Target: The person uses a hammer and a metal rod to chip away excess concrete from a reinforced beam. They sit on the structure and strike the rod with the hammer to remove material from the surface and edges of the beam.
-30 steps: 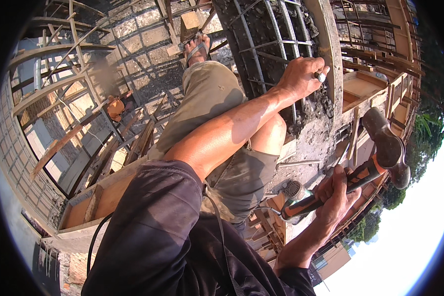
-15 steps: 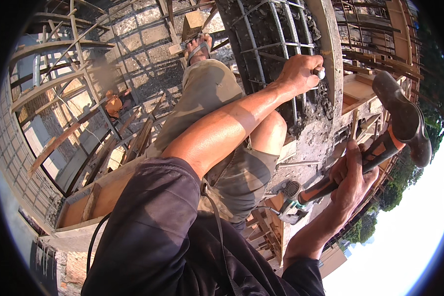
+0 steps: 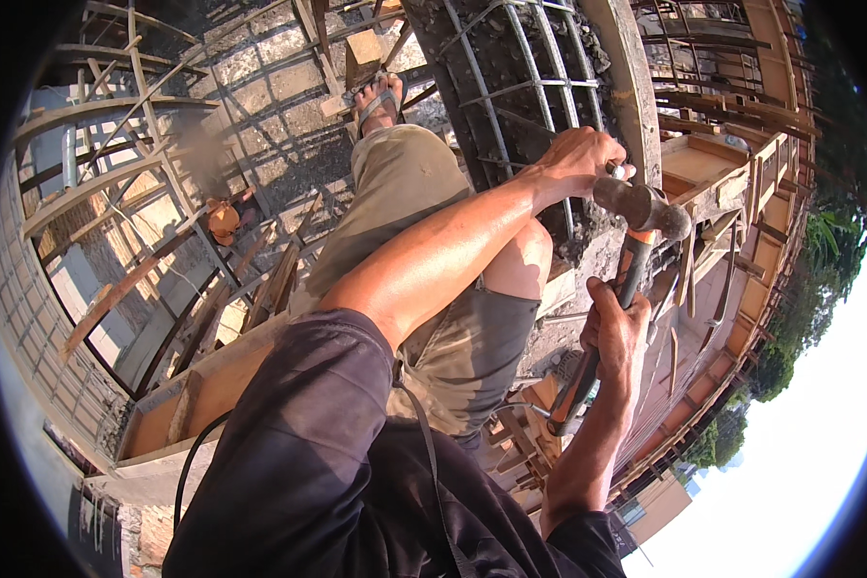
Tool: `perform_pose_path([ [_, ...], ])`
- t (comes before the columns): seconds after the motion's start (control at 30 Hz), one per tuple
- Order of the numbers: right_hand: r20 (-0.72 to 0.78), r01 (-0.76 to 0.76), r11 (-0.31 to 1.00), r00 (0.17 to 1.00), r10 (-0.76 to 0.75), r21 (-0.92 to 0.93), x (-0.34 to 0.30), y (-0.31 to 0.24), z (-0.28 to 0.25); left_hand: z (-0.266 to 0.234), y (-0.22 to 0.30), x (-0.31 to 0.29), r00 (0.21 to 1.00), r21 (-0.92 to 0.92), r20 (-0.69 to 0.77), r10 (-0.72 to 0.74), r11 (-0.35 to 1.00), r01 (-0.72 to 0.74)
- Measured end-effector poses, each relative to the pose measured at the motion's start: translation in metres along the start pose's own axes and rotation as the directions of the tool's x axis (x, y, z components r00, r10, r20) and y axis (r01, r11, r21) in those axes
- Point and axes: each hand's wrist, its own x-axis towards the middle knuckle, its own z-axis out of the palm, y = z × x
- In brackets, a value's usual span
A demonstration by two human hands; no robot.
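Observation:
My left hand [image 3: 576,159] is closed around a chisel [image 3: 628,172]; only its round metal end shows, and the rest is hidden by the fist and forearm. My right hand [image 3: 615,323] grips a hammer [image 3: 633,260] by its black and orange handle. The hammer's dark metal head [image 3: 638,204] is right by the chisel's end; whether they touch I cannot tell. Beneath my left hand is a strip of rough, broken concrete [image 3: 491,63] crossed by steel reinforcing bars [image 3: 554,101].
A smooth concrete edge [image 3: 634,77] runs along the right of the bars. My sandalled foot [image 3: 380,104] rests by a wooden block [image 3: 364,48]. Wooden formwork [image 3: 722,164] stands at right. Below left, among timber poles, is a person in an orange helmet [image 3: 223,222].
My right hand has swung the hammer left, bringing its head from the far right to the chisel's end. My left hand keeps its hold, slightly lower in view.

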Motion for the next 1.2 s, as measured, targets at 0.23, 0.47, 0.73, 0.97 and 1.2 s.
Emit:
perform_pose_path([
  [0.23,-0.083,-0.076,0.997,0.994,0.076,-0.004,-0.017,0.065,-0.034,0.026,0.011,0.001,0.958,-0.041,-0.287,-0.016,0.999,0.004],
  [0.47,-0.176,-0.092,0.991,0.978,0.108,0.096,-0.025,0.109,-0.057,-0.022,0.048,0.000,0.851,-0.267,-0.525,-0.016,0.952,-0.147],
  [0.73,-0.140,-0.012,0.999,0.990,0.017,0.042,-0.025,0.206,-0.045,-0.113,0.053,-0.052,0.640,-0.375,-0.761,-0.105,0.876,-0.303],
  [0.97,-0.143,-0.049,0.999,0.989,0.048,-0.005,-0.035,0.257,-0.017,-0.122,0.072,-0.079,0.534,-0.334,-0.834,-0.137,0.897,-0.291],
  [1.2,-0.216,-0.052,0.999,0.975,0.054,0.016,-0.030,0.284,0.011,-0.126,0.099,-0.079,0.505,-0.277,-0.856,-0.109,0.922,-0.271],
])
